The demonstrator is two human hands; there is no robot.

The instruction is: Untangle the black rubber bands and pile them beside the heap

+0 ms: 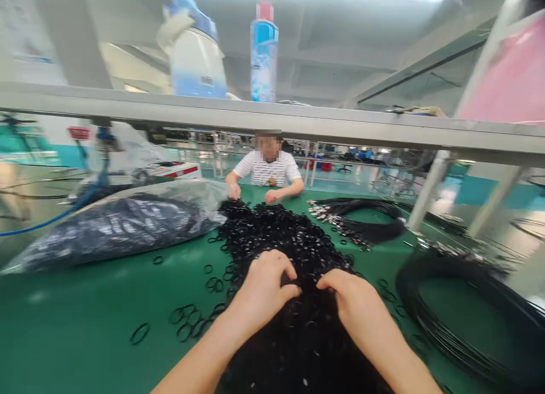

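Sadly, no writing could be read anywhere. The label on the tall blue spray can (pixel 264 59) with the red cap was too blurry, and so was the one on the white and blue jug (pixel 196 53) beside it. Both stood on the grey shelf (pixel 340 127) far above the table. A small red sign (pixel 79 133) on the far left was blurry too.

A big clear plastic bag (pixel 123 223) lay on the left of the green table (pixel 76 326). It was full of dark, shiny stuff.

A big pile of black rings (pixel 276 229) sat in the middle of the table and ran from near to far. The left hand (pixel 264 292) and the right hand (pixel 353 297) lay on the near part of the pile, close together. The fingers of both hands were bent down into the rings. I could not tell if they pinched a ring or not.

Some loose rings (pixel 187 315) lay flat on the table to the left of the hands.

A person in a striped shirt (pixel 268 170) sat at the far side, with both hands at the far edge of the pile. Black cables with metal ends (pixel 357 218) lay on the far right. A round coil of black cable (pixel 460 320) lay on the near right.
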